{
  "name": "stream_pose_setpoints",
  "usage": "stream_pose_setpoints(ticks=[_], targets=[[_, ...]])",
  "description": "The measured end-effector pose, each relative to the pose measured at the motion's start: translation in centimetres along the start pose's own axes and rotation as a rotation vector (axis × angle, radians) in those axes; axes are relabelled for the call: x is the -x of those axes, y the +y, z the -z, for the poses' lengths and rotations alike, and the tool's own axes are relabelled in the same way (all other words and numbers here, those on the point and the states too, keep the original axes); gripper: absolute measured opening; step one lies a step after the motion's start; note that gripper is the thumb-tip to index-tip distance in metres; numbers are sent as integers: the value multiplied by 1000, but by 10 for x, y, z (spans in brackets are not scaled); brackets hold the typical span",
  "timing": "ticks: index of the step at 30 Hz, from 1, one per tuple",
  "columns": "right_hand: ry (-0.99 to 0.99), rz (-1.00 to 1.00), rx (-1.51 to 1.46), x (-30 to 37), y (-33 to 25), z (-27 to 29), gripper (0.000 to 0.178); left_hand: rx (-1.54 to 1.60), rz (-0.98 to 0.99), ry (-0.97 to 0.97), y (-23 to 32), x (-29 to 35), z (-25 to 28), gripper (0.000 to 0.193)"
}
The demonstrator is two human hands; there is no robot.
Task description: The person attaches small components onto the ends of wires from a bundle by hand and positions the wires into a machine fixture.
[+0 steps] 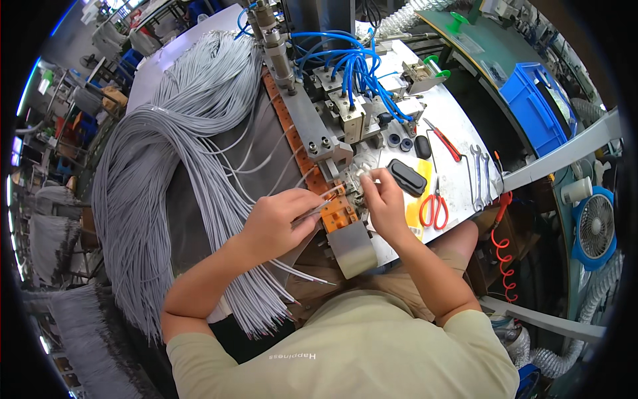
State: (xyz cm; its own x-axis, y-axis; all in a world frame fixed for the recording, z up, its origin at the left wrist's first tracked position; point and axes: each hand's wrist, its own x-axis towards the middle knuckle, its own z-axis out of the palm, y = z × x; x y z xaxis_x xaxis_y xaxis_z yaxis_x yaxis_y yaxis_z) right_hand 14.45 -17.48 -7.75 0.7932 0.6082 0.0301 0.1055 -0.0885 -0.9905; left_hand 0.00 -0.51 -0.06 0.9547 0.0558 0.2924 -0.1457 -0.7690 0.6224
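Note:
My left hand [284,219] is closed on a grey cable [309,213] beside an orange fixture block [337,214] on the bench machine. The cable's end points toward that block. Just right of the block, my right hand [384,199] is pinched near small metal parts; what its fingertips hold is too small to make out. A grey metal cover [352,249] sits at the near end of the fixture. Left of my hands lies a large bundle of grey cables [156,159], its near ends hanging past the table edge.
Above the fixture stands a pneumatic press [292,100] with blue air tubes [359,66]. To the right lie a black case [407,177], red-handled scissors [434,207], wrenches [480,176] and a red-handled knife [444,141]. A blue bin [531,110] and a blue fan [595,226] are farther right.

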Motion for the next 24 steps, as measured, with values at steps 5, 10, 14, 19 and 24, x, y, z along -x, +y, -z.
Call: stream_pose_setpoints(ticks=[5, 10, 14, 19, 24], targets=[[7, 380, -18, 49, -37, 0, 6, 260, 205, -98, 4, -2, 8, 18], [-59, 848, 161, 40, -39, 0, 13, 449, 356, -97, 12, -6, 7, 17], [-6, 710, 394, 32, -35, -9, 20, 454, 309, -128, 9, -4, 7, 17], [-33, 626, 403, 38, -44, -15, 19, 259, 176, -88, 0, -1, 1, 15], [-10, 553, 412, 44, -48, -17, 17, 318, 201, -58, -6, 1, -4, 15]])
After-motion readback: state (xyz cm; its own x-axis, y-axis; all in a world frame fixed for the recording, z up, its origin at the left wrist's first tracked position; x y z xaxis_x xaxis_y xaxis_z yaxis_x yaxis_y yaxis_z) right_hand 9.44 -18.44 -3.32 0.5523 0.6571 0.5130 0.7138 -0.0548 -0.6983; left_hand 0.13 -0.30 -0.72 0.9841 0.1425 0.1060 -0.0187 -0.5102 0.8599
